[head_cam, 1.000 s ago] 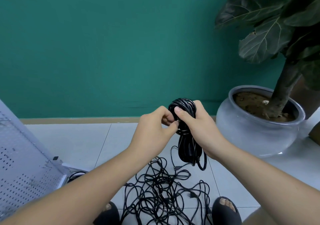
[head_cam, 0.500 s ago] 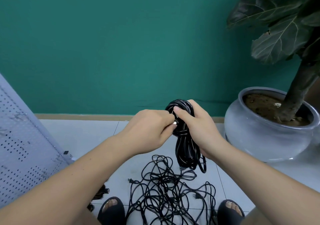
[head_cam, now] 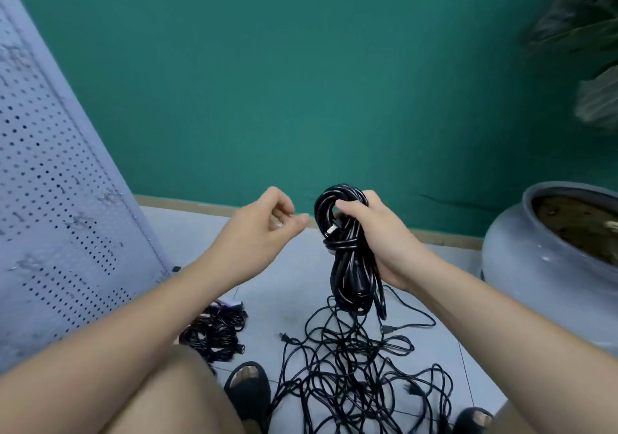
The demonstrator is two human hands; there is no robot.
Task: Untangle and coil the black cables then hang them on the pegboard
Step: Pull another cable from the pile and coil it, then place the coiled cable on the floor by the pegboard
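My right hand [head_cam: 384,239] grips a coiled black cable [head_cam: 347,263], wound tight round its middle, with its loops hanging down. My left hand [head_cam: 264,233] is just left of the coil and apart from it, fingers loosely curled and holding nothing. A tangle of black cables [head_cam: 354,376] lies on the tiled floor below the coil. A bundle of coiled black cables [head_cam: 214,333] lies on the floor near my left forearm. The grey pegboard [head_cam: 50,199] leans at the left.
A large grey plant pot [head_cam: 521,266] with a leafy plant [head_cam: 595,66] stands at the right. A teal wall [head_cam: 301,82] is straight ahead. My feet in black sandals [head_cam: 249,387] are at the bottom, beside the tangle.
My left hand has let go of the coil and moved off to the left. The view has turned left, showing more pegboard and the bundle on the floor.
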